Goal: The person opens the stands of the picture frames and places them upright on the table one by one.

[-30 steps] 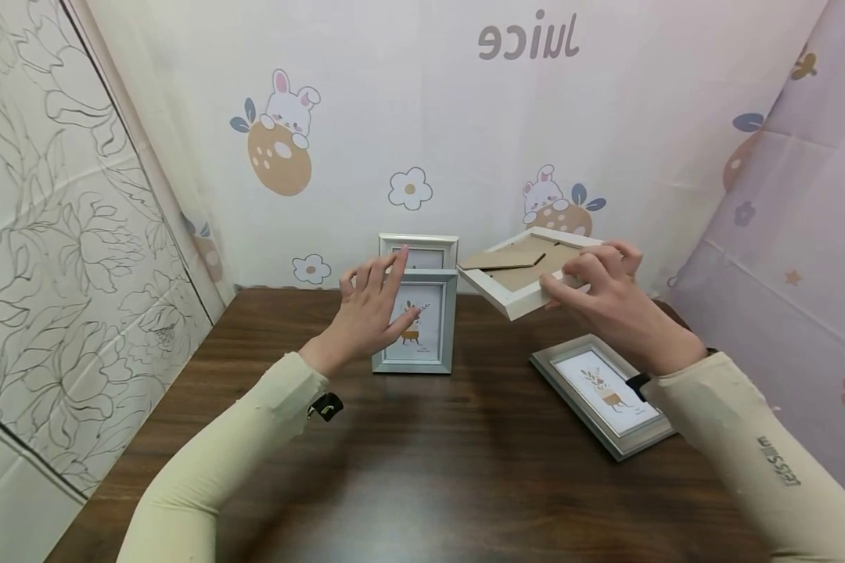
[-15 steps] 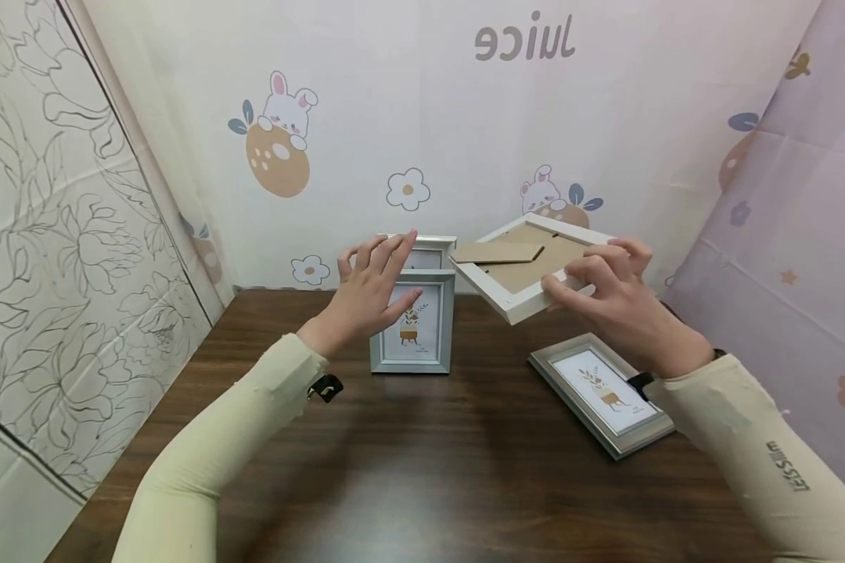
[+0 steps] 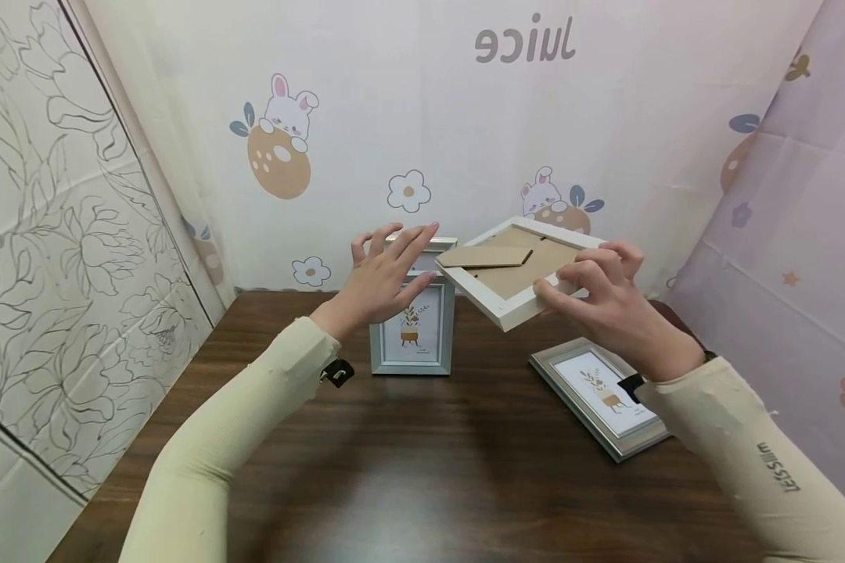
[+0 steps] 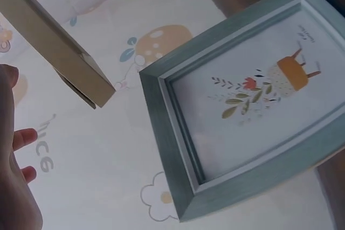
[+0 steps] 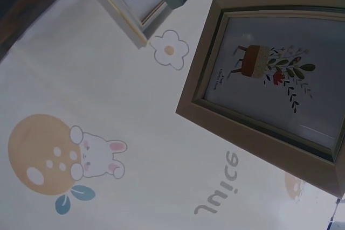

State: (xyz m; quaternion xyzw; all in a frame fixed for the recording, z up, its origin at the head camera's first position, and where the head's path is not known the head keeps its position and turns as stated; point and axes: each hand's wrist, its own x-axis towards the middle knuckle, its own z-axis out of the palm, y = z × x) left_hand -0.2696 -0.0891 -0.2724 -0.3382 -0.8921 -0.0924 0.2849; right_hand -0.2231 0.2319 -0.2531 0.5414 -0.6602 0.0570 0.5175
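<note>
In the head view my right hand (image 3: 602, 301) grips the near right edge of a white-edged picture frame (image 3: 517, 314), thumb below and fingers over the top. The frame is raised and tilted, its tan back and stand flap (image 3: 484, 256) facing up. Its printed front shows in the right wrist view. My left hand (image 3: 380, 274), fingers spread and relaxed, is beside the frame's left corner; whether it touches cannot be told. Behind that hand, a blue-grey picture frame (image 4: 161, 117) with a potted-plant print stands upright, partly covering a silvery picture frame (image 3: 436, 244).
Another silver-grey picture frame (image 3: 584, 407) lies face up on the right of the dark wooden table (image 3: 394, 469), partly under my right forearm. A printed curtain (image 3: 422, 117) hangs behind the table and another on the right. A floral-patterned panel (image 3: 56, 234) borders the left.
My left hand has moved right, closer to the raised frame's corner. The raised frame and my right hand first rose slightly, then shifted a little left and down. The other frames stay put.
</note>
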